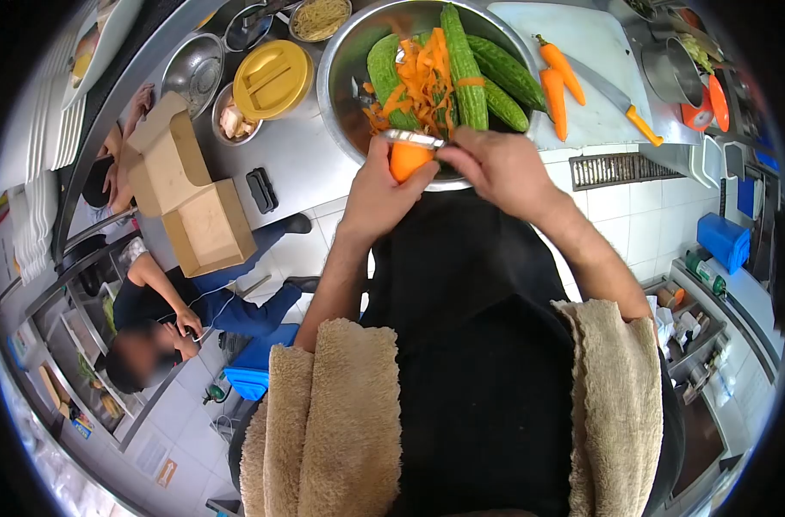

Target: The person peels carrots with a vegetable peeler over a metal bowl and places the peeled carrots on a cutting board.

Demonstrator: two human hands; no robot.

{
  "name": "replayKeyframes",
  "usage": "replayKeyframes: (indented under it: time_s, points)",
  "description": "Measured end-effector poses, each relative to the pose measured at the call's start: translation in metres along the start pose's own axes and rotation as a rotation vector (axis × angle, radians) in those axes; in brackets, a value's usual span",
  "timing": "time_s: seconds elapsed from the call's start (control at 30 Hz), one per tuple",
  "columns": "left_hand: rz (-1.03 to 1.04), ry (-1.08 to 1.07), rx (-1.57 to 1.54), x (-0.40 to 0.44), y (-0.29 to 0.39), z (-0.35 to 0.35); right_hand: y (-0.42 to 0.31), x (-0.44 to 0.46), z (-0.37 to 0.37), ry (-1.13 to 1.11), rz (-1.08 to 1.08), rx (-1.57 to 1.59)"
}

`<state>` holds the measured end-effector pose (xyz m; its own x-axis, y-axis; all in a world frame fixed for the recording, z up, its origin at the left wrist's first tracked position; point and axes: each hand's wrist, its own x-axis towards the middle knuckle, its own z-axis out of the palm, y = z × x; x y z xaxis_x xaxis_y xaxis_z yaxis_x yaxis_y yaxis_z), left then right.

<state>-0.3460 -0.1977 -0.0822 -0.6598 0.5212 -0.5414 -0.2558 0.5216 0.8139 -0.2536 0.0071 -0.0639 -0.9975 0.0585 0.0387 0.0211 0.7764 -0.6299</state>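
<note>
While the left hand (382, 188) pinches a carrot (409, 162) between thumb and fingers just over the near rim of the steel bowl (344, 65), the right hand (502, 171) grips a peeler (414, 138), its metal head lying across the carrot's far side. The right fingers are pressed together around the peeler's handle, most of which they hide; how hard either hand squeezes, I cannot tell. Peeling appears to be the step in hand, judging by the loose orange peelings (427, 73) heaped inside the bowl on the long green vegetables (464, 65). Beyond the right hand, two more carrots (553, 103) lie on the white cutting board (599, 39) beside a knife (618, 99) with an orange handle. The next move probably calls for a light, even stroke with the blade flat to the carrot and the left fingertips out of its path, then a small roll of the carrot to bring any remaining skin under the edge, keeping the strips falling into the bowl.
</note>
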Motion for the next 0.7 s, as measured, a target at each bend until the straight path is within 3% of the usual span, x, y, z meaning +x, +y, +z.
replayKeyframes:
  time_s: [0.07, 0.17, 0.2, 0.27, 0.5, 0.63, 0.7]
  points:
    - [0.039, -0.031, -0.022, 0.002, -0.003, -0.001, -0.003, -0.001, 0.005, 0.002, -0.041, -0.032]
    - [-0.109, -0.076, 0.092, -0.003, 0.009, -0.008, 0.022, -0.001, 0.012, 0.045, 0.059, -0.175]
    - [-0.06, -0.053, 0.102, -0.003, 0.004, -0.008, 0.042, 0.0, 0.013, -0.068, 0.192, -0.258]
    - [0.036, -0.003, 0.118, -0.002, -0.012, -0.004, 0.059, -0.006, 0.009, -0.048, 0.235, -0.211]
    - [0.058, -0.064, 0.155, 0.007, -0.018, -0.004, -0.009, -0.007, 0.005, -0.066, -0.02, -0.016]
    - [-0.012, -0.089, 0.098, -0.004, -0.003, -0.006, 0.019, -0.005, 0.014, 0.015, 0.054, -0.113]
    - [-0.023, -0.061, 0.056, -0.006, 0.0, -0.005, 0.042, -0.006, 0.011, -0.075, 0.187, -0.217]
